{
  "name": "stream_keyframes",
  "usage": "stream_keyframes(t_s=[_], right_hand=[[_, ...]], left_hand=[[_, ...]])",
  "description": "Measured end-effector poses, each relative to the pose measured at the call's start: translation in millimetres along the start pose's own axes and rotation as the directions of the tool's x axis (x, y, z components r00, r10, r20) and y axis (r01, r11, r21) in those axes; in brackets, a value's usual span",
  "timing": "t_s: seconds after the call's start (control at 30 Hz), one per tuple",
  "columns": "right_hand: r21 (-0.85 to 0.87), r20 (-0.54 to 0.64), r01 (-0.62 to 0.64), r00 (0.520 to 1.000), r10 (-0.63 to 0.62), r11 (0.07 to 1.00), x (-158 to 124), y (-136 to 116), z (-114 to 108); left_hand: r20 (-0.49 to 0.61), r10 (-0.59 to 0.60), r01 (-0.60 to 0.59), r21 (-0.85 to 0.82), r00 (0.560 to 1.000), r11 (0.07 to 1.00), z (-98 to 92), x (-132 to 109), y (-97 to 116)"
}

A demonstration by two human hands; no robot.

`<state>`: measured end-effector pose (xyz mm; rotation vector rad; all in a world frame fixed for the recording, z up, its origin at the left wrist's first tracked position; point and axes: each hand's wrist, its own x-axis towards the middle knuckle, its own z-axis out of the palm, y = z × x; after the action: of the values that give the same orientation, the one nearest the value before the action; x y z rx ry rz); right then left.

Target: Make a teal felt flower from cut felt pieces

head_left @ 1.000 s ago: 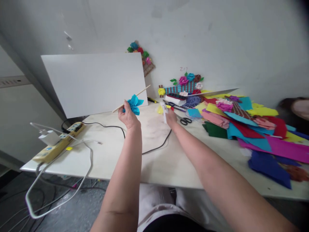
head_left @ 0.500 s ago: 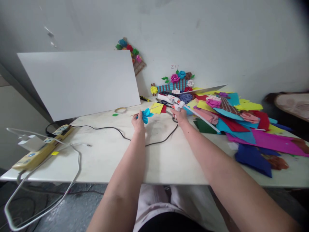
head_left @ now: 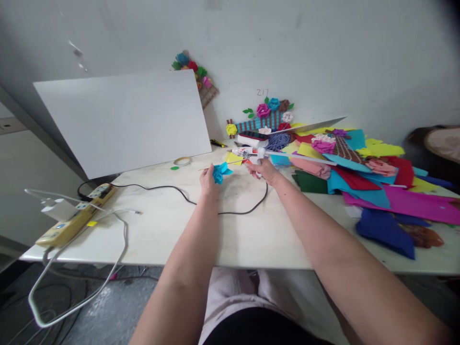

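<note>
My left hand (head_left: 207,179) is closed around a bright blue paper flower (head_left: 221,173) on a thin stick, its petals spread toward the right. To the right, my right hand (head_left: 265,171) grips the handle of a white glue gun (head_left: 251,152), whose nozzle points left. A long white glue stick (head_left: 304,157) extends from the back of the gun over the paper pile. A black cord (head_left: 247,211) runs from the gun's handle across the tabletop. Yellow paper (head_left: 234,158) lies behind the flower, partly covered.
A yellow power strip (head_left: 77,218) with white cables sits at the left. A tape roll (head_left: 182,161) lies before a leaning white board (head_left: 122,122). Coloured paper (head_left: 381,177) is heaped on the right. A flower-decorated craft piece (head_left: 260,120) leans on the wall.
My right hand has lifted the glue gun, turning its nozzle leftward toward the flower. My left hand still holds the blue flower. The view has shifted slightly.
</note>
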<state>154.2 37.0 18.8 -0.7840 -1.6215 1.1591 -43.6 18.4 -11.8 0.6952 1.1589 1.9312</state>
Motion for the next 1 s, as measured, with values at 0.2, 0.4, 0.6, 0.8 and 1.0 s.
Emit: stream_keyframes(t_s=[0.2, 0.4, 0.6, 0.8, 1.0], right_hand=[[-0.105, 0.098, -0.026, 0.995, 0.036, 0.994, -1, -4, 2], [-0.196, 0.119, -0.006, 0.992, 0.03, 0.981, 0, -4, 8], [-0.377, 0.129, -0.003, 0.99, 0.055, 0.926, 0, -8, 12], [-0.484, 0.116, -0.009, 0.99, 0.074, 0.875, 4, -4, 11], [-0.596, 0.071, -0.009, 0.995, 0.063, 0.803, 8, 2, 12]], left_hand=[[0.02, -0.017, 0.016, 0.021, 1.0, 1.0, -0.6, 2, -2], [0.012, -0.035, 0.035, 0.028, 0.999, 0.999, 0.7, 1, -1], [0.04, -0.024, 0.023, 0.033, 0.999, 0.999, 1.5, 1, -2], [0.043, -0.016, 0.013, 0.053, 0.999, 0.999, 2.6, 0, -2], [0.018, -0.03, 0.028, 0.073, 0.999, 0.997, 3.5, -1, 0]])
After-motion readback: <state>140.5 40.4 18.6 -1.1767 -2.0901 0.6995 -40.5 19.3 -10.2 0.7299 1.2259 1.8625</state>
